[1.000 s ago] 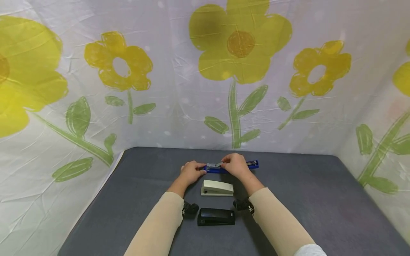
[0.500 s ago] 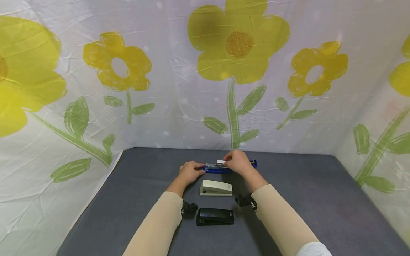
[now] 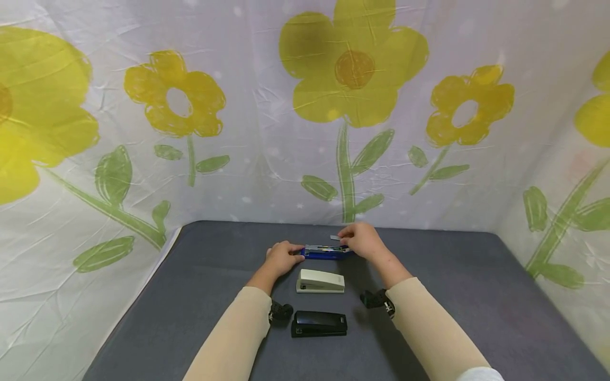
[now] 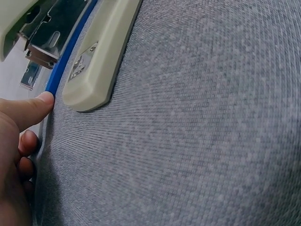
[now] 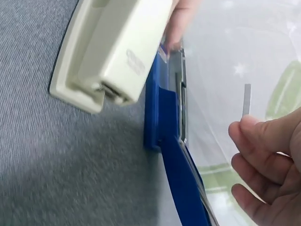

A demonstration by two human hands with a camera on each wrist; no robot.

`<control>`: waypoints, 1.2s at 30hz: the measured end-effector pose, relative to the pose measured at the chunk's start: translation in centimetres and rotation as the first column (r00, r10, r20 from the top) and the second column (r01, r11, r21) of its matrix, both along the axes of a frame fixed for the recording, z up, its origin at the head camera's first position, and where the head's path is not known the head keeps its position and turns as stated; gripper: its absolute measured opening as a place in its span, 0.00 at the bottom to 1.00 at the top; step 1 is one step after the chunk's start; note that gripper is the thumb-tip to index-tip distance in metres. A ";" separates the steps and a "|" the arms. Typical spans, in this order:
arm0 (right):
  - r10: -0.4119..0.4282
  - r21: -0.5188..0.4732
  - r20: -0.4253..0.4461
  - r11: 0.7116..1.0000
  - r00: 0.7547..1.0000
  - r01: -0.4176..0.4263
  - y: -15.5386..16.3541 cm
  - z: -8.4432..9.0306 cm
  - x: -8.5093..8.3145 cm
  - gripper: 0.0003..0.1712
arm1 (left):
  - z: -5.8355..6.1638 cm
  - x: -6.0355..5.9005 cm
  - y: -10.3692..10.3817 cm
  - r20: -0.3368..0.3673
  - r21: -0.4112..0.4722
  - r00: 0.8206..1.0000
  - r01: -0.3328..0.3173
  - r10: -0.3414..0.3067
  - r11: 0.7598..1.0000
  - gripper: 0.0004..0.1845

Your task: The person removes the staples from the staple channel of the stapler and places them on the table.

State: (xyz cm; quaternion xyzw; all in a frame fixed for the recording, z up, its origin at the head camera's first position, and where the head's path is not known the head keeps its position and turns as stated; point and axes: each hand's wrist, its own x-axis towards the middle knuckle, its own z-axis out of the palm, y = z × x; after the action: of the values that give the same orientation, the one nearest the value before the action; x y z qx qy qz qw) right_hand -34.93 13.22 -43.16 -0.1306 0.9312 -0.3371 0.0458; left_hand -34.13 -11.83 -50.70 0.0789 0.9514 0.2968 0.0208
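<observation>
At the back of the table a blue stapler [image 3: 324, 255] lies folded wide open, its metal staple channel exposed and its lid swung out to the right. My left hand [image 3: 282, 258] grips the stapler's left end, the thumb [image 4: 40, 106] on the near side in the left wrist view. Above the stapler's right part, my right hand [image 3: 364, 242] pinches a thin grey strip of staples [image 5: 247, 98] between thumb and fingertips. The strip stands clear of the channel, its free end pointing away from the fingers. The lid is partly hidden by the right hand in the head view.
A cream stapler [image 3: 320, 281] sits just in front of the blue one, between my forearms. Nearer me lies a black stapler [image 3: 319, 324]. The dark grey table [image 3: 205, 301] meets a flower-printed curtain [image 3: 262, 159] at its back edge.
My right hand has moved right and slightly up with the staple strip, from over the channel's middle to beyond its right part. The left hand keeps its grip on the blue stapler.
</observation>
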 end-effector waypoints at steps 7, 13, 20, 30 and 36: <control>0.020 0.010 -0.035 1.000 0.999 -0.019 1.4 0.9 0.5 0.14 | -0.2 0.0 0.0 0.001 0.013 1.000 0.004 -0.004 1.000 0.22; 0.007 0.016 -0.044 1.000 0.999 -0.006 2.5 1.4 0.6 0.14 | -0.3 -0.2 -0.2 0.014 0.020 1.000 0.005 -0.006 1.000 0.21; 0.004 0.059 -0.082 0.998 0.997 0.001 4.2 1.6 0.5 0.14 | 0.0 -0.1 -0.4 0.033 0.052 0.999 0.004 -0.006 0.999 0.21; -0.007 0.084 -0.097 0.996 0.995 0.015 7.2 2.1 0.9 0.14 | 0.0 -0.2 -0.4 0.029 0.057 0.999 0.013 -0.014 0.998 0.21; -0.026 0.121 -0.123 0.992 0.992 0.041 8.9 2.1 1.2 0.14 | 0.0 -0.2 -0.3 0.023 0.050 1.000 0.015 -0.017 0.999 0.21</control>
State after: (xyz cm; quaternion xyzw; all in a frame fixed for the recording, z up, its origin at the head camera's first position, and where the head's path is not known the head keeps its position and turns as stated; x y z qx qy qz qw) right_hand -33.71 22.13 -41.04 -0.1323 0.9534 -0.2712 -0.0085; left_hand -34.35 -12.12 -50.66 0.0835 0.9427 0.3213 0.0325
